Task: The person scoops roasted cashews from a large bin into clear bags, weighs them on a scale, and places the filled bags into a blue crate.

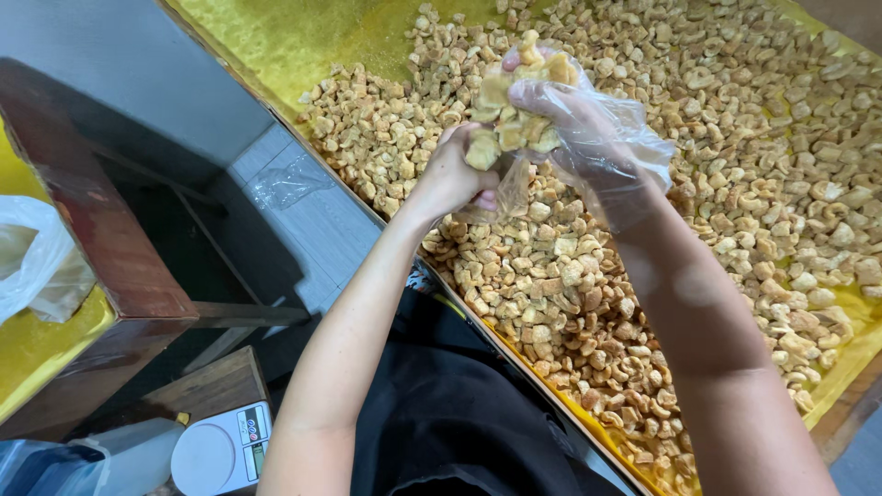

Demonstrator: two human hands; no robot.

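Observation:
A large heap of golden, puffy fried snack pieces point(698, 230) lies spread on a yellow sheet point(276, 41) over a table. My right hand point(588, 119), in a thin clear plastic glove, is raised above the heap and holds a handful of the snack pieces point(514, 101). My bare left hand point(455, 170) is just below and to the left of it. It pinches a small clear plastic bag point(508, 188), which hangs under the handful.
A white digital scale point(220, 452) stands on a wooden stool at the lower left. Farther left is a dark wooden table point(101, 230) with a white plastic bag point(37, 257) on a yellow cover. A loose clear bag point(289, 182) lies on the grey floor.

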